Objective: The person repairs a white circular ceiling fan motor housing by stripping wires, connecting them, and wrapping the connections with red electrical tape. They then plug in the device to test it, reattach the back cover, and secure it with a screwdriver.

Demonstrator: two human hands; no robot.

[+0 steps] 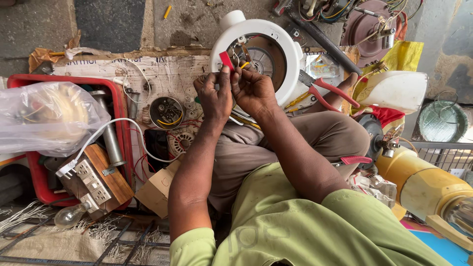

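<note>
Grey stone floor (pixel 108 19), daylight, metal grate (pixel 123 241)

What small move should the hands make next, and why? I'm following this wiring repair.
Probably press the red sleeve down over the wire end. The left hand pinches it upright and the right hand meets it at the wires by the white ring housing.

Your left hand (pixel 214 96) and right hand (pixel 252 91) pinch a red connector (pixel 226 60) beside the white round housing (pixel 276 37).

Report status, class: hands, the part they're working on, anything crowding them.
Left hand pinching red piece. Right hand gripping wires at white round housing. Red-handled pliers close beside.
</note>
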